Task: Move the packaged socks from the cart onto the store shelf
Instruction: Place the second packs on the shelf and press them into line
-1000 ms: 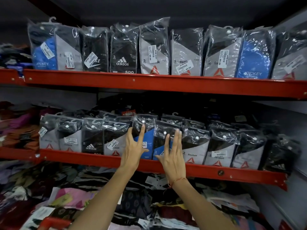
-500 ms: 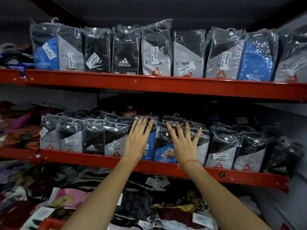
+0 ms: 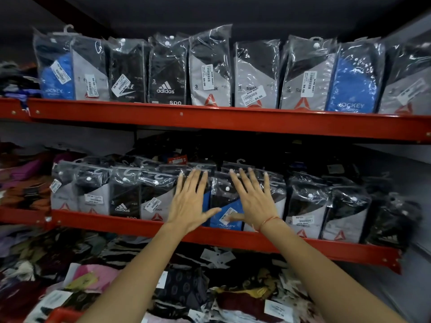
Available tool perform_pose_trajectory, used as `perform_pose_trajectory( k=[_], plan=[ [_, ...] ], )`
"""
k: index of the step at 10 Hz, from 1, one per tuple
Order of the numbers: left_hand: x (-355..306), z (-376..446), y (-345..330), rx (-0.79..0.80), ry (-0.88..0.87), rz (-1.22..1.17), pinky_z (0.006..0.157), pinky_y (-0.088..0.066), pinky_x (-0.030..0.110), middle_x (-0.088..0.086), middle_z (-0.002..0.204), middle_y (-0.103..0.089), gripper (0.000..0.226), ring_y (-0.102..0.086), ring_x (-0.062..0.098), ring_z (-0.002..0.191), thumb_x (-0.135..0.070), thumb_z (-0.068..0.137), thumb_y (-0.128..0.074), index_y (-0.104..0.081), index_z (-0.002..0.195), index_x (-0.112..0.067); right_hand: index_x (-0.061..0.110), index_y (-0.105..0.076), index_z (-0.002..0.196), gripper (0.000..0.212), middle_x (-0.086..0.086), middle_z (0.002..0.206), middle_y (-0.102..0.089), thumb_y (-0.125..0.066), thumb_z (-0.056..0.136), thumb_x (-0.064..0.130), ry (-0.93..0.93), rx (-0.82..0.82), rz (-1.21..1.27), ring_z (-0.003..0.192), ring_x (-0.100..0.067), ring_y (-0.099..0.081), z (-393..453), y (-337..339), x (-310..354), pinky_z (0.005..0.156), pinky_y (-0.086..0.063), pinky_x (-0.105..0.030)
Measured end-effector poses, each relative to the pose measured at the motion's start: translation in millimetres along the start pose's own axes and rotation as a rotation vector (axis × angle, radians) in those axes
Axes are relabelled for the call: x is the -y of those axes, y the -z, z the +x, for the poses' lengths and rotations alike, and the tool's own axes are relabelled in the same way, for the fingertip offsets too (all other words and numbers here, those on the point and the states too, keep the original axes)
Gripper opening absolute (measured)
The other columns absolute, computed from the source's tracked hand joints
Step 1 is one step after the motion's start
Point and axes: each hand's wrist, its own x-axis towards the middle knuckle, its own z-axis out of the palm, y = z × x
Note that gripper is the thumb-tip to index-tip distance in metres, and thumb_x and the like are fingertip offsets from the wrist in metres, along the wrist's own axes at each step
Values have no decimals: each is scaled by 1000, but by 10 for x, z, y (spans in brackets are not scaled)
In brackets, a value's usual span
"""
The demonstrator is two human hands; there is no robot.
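Both flat, unclenched hands, left hand (image 3: pixel 189 201) and right hand (image 3: pixel 254 201), press the blue sock pack (image 3: pixel 225 214) (middle shelf (image 3: pixel 105 223)).

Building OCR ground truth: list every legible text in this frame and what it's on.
"adidas", "3": black plastic-wrapped sock pack, top shelf
"JOCKEY", first letter unclear: blue sock pack, top right
"99.00": white price sticker on grey sock pack
"adidas": black sock pack, lower shelf
"OCKEY", cut off: blue sock pack between the hands
Other stickers, barcodes: too blurred.

Sock packs (image 3: pixel 305 206) crowd the lower shelf (image 3: pixel 140 226) edge-to-edge; dark room above them, seemingly.
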Motion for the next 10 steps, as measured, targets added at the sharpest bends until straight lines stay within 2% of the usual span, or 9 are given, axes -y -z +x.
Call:
perform_pose_trajectory(
  k=[1,2,3,4,5,6,8,9,10],
  plan=[
    [-266,145,81,-30,-120,-19,121,0,52,7,161,10,117,14,21,147,-86,73,-34,11,150,-11,12,9,152,128,-9,162,5,-37,62,90,-2,-103,-34,149,-29,10,-93,130,-385,120,4,-56],
    [-678,347,82,-21,-287,27,119,-1,57,5,161,13,123,17,21,147,-86,69,-42,14,150,-11,10,-9,153,134,-11,161,-12,-41,53,93,-95,-162,-28,149,-31,1,-279,227,-905,117,-2,-62],
    [-1111,497,-5,28,-380,64,117,7,59,3,161,13,124,18,23,146,-81,69,-51,16,150,-15,29,4,153,141,-7,163,2,-32,36,100,-319,6,-61,146,-38,17,-456,272,-1417,104,8,-75],
    [-1363,551,-142,67,-342,93,115,11,61,2,161,14,124,17,24,146,-77,68,-57,25,146,-26,45,19,146,142,-4,161,17,-30,25,103,-498,205,38,139,-48,26,-653,137,-1742,98,7,-81],
    [-1416,554,-223,63,-224,81,115,10,60,4,162,3,123,9,24,148,-75,68,-59,30,140,-30,44,1,148,130,-5,162,-6,-49,41,96,-479,219,106,144,-48,6,-736,12,-1774,106,-7,-78],
    [-1414,524,-242,48,-174,100,116,9,59,6,162,-4,121,4,25,148,-76,68,-57,26,142,-29,43,-9,148,119,-3,158,-19,-47,47,94,-426,163,78,144,-46,-4,-670,-32,-1691,107,-10,-75],
    [-1519,450,-204,81,-148,143,112,10,68,10,162,7,114,13,28,147,-72,74,-55,19,147,-24,38,-19,148,116,-8,153,-34,-22,49,99,-331,60,-26,143,-46,-15,-753,-93,-1679,105,7,-75],
    [-1567,458,-87,104,-149,200,106,16,68,12,158,22,113,22,29,144,-72,78,-49,28,144,-22,33,-16,151,119,-13,154,-33,-17,51,98,-289,51,-92,145,-43,-14,-751,-20,-1694,111,9,-70],
    [-1553,420,34,46,-163,191,112,15,62,11,158,22,107,22,27,144,-72,82,-41,27,144,-18,27,4,153,125,-15,161,-10,-17,54,99,-273,-14,-74,148,-36,7,-786,59,-1650,114,15,-61]
  ],
)
